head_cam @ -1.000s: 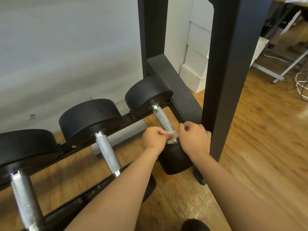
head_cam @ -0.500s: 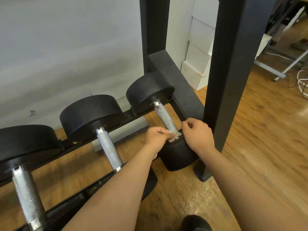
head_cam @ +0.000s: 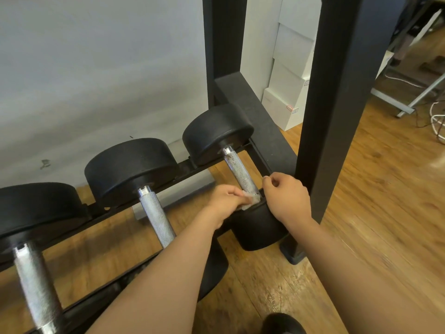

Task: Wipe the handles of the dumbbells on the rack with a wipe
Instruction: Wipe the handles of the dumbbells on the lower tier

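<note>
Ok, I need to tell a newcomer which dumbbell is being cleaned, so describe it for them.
Look for the tall black post at the right end of the rack. The dumbbell next to it is the last of three. Only its handle has a wipe on it, held by the left hand.

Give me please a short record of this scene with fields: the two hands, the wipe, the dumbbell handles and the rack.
rack: black frame, three dumbbells in view on it
wipe: white, crumpled, at the near end of the rightmost handle
left hand: grips the wipe against that handle
right hand: just right of that handle, fingers curled; unclear whether it holds anything
middle handle: bare, no hand on it
left handle: bare, no hand on it
</note>
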Demonstrator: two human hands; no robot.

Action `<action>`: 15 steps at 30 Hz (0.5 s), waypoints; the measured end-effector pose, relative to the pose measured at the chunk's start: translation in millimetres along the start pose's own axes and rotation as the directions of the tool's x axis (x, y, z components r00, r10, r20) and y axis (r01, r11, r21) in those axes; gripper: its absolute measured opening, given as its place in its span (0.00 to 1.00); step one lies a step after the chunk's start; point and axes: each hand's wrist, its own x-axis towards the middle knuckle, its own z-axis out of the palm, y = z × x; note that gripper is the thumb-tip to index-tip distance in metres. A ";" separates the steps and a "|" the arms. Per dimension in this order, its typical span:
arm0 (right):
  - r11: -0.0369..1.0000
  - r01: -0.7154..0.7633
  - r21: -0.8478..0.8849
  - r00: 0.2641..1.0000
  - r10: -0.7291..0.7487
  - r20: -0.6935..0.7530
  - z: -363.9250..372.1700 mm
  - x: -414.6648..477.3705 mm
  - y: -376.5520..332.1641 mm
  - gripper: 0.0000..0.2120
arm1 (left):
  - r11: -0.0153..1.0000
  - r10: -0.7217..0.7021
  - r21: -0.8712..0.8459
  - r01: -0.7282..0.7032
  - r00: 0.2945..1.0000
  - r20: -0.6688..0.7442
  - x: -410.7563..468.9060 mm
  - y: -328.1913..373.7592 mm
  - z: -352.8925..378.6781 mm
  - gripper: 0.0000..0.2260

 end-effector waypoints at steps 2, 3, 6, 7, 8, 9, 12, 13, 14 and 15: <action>1.000 0.004 0.002 1.000 -0.004 0.004 -0.1 -0.1 -1.0 0.17 | 0.986 0.007 -0.167 -0.017 0.998 -0.061 2.4 2.7 -3.1 0.04; 1.000 0.005 0.005 1.000 -0.005 0.005 -0.3 0.1 -1.1 0.17 | 0.957 0.003 -0.289 -0.031 0.995 -0.095 4.7 5.4 -5.6 0.05; 1.000 0.012 0.011 1.000 -0.012 0.007 0.5 0.1 -0.7 0.17 | 0.842 0.030 -0.521 -0.142 0.976 -0.217 13.5 16.3 -16.6 0.06; 1.000 0.012 0.009 1.000 -0.012 0.004 1.1 0.2 -0.7 0.17 | 0.839 0.047 -0.514 -0.179 0.965 -0.259 16.7 20.8 -18.9 0.05; 1.000 0.013 0.007 1.000 -0.013 0.000 1.6 0.4 -0.5 0.17 | 0.842 0.050 -0.499 -0.203 0.952 -0.303 19.5 24.7 -19.8 0.04; 1.000 0.013 0.005 1.000 -0.013 -0.003 1.8 1.3 -0.1 0.17 | 0.845 0.036 -0.489 -0.216 0.935 -0.352 22.6 27.8 -19.5 0.04; 1.000 0.017 -0.003 1.000 -0.017 -0.009 1.3 1.8 2.0 0.17 | 0.829 -0.047 -0.510 -0.232 0.879 -0.475 27.2 35.4 -12.7 0.06; 1.000 0.017 -0.006 1.000 -0.017 -0.008 1.0 2.0 2.8 0.17 | 0.814 -0.077 -0.531 -0.234 0.863 -0.499 27.8 38.2 -8.6 0.06; 1.000 0.017 -0.006 1.000 -0.017 -0.004 1.2 1.7 3.1 0.17 | 0.792 -0.117 -0.563 -0.235 0.848 -0.517 27.2 40.8 -5.1 0.05; 1.000 0.018 -0.004 1.000 -0.018 0.000 1.3 1.4 2.8 0.17 | 0.766 -0.159 -0.598 -0.236 0.832 -0.532 26.4 43.5 -1.7 0.04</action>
